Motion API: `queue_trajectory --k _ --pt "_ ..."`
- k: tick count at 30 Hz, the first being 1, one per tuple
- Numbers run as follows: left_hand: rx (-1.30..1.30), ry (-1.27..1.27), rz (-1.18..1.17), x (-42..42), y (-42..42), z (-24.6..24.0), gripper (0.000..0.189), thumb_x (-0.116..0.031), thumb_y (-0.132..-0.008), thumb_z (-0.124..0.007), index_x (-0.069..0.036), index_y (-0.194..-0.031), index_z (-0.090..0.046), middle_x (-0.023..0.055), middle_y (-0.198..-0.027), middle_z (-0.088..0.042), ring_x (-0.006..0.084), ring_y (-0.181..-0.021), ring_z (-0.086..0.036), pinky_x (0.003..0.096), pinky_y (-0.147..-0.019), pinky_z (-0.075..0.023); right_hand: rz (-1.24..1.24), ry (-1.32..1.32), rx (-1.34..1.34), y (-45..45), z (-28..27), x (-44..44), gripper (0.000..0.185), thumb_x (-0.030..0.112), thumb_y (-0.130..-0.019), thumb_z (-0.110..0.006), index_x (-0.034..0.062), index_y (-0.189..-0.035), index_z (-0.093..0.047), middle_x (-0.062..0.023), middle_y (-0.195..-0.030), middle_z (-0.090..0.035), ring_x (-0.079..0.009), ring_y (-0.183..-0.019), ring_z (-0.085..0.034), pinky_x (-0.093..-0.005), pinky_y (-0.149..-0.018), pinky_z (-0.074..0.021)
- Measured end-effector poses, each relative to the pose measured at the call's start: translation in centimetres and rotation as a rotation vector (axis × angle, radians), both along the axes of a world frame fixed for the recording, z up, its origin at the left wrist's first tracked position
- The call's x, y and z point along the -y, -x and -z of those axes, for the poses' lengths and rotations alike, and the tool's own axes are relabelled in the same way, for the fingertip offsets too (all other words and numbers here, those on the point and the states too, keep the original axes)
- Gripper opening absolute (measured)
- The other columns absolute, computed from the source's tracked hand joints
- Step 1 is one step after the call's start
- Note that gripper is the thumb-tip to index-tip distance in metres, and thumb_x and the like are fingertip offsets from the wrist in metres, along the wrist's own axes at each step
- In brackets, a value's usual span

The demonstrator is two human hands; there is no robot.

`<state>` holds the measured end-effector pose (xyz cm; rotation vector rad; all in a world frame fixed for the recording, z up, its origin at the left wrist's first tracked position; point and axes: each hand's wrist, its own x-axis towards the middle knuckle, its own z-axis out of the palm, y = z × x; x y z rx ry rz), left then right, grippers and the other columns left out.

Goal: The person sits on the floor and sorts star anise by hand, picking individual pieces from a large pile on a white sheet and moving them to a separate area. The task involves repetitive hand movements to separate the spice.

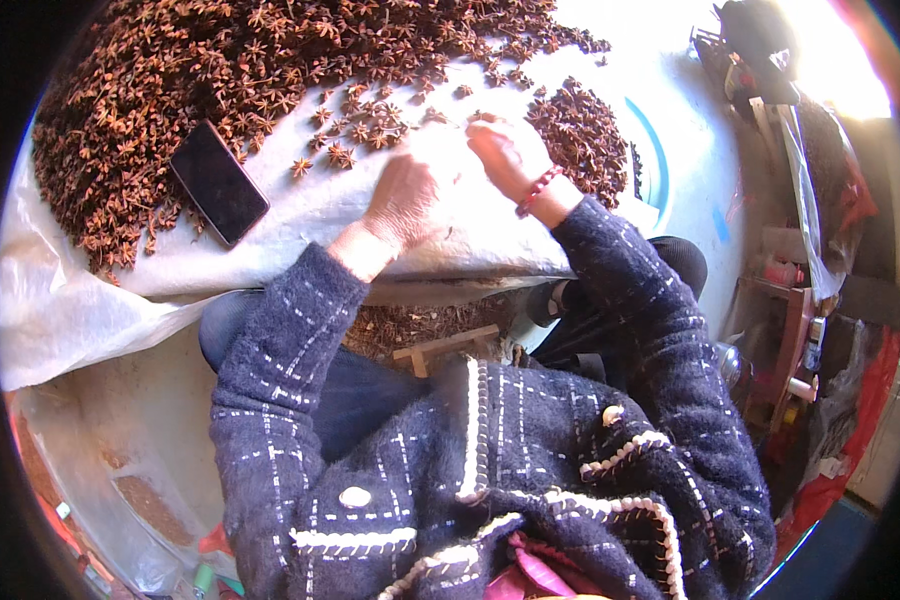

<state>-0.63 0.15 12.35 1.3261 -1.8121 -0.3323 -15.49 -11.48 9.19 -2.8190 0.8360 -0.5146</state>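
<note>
Dried star anise (255, 67) is heaped on a white plastic sheet (322, 217) in front of me. My left hand (412, 191) is over the sheet with its fingers curled, close to several loose star anise (375, 127). Just right of it, my right hand (506, 154) has thumb and fingertips drawn together beside the near edge of the loose pieces. Bright glare washes out both hands, so what lies between their fingers cannot be made out. A smaller pile of star anise (581, 135) rises immediately right of my right hand.
A dark-screened phone (220, 184) lies against the heap at the left. Beyond the small pile curves the rim of a light-blue basin (660, 165). Under the sheet's front edge, a wooden piece (450, 345) shows between my legs. Shelving (791, 337) with assorted items stands at the right.
</note>
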Motion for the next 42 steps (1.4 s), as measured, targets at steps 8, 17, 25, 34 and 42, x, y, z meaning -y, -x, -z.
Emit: queue_trajectory --k 8,17,25,34,42 --pt "0.014 -0.469 0.134 -1.5 -0.2 0.1 0.025 -0.026 -0.086 -0.059 -0.005 -0.098 -0.066 0.0144 -0.089 -0.068 0.0257 -0.081 -0.067 0.0361 -0.073 -0.0509 0.073 -0.078 -0.094 -3.4 0.6 3.1 0.014 0.016 -0.086 -0.061 0.0039 -0.086 -0.067 -0.0099 -0.084 -0.063 -0.0209 -0.075 -0.061 -0.0322 -0.069 -0.0500" --pt "-0.722 -0.430 -0.158 1.8 -1.7 2.8 0.023 -0.014 -0.094 -0.051 0.000 -0.107 -0.062 0.0028 -0.076 -0.067 0.0087 -0.061 -0.062 0.0252 -0.052 -0.0486 -0.042 -0.547 0.124 -1.8 -1.5 -0.3 0.026 0.022 -0.087 -0.063 -0.0036 -0.082 -0.066 -0.0100 -0.072 -0.062 -0.0145 -0.062 -0.056 -0.0278 -0.056 -0.0451" --pt "-0.096 -0.133 -0.180 2.7 0.0 2.0 0.028 -0.010 -0.086 -0.061 -0.005 -0.113 -0.063 0.0134 -0.101 -0.068 0.0221 -0.082 -0.067 0.0327 -0.071 -0.0550 -0.420 -0.721 -0.228 1.9 -4.7 -4.1 0.012 0.015 -0.082 -0.067 0.0051 -0.084 -0.072 -0.0078 -0.071 -0.067 -0.0168 -0.061 -0.062 -0.0295 -0.062 -0.0503" --pt "-0.123 -0.148 -0.413 2.1 -3.8 1.9 0.021 -0.010 -0.088 -0.056 -0.003 -0.107 -0.064 0.0151 -0.097 -0.068 0.0272 -0.083 -0.067 0.0331 -0.076 -0.0531 -0.172 0.128 0.114 -1.8 2.4 2.3 0.008 0.013 -0.084 -0.060 0.0063 -0.086 -0.065 -0.0103 -0.076 -0.063 -0.0243 -0.066 -0.060 -0.0346 -0.059 -0.0485" --pt "0.288 -0.098 -0.171 1.8 -1.5 2.2 0.018 -0.010 -0.089 -0.050 -0.002 -0.101 -0.060 0.0180 -0.093 -0.065 0.0284 -0.083 -0.066 0.0370 -0.071 -0.0545 0.040 -0.491 0.081 -1.3 -1.8 -0.2 0.015 0.011 -0.083 -0.063 -0.0023 -0.076 -0.063 -0.0077 -0.066 -0.060 -0.0117 -0.058 -0.051 -0.0278 -0.054 -0.0437"
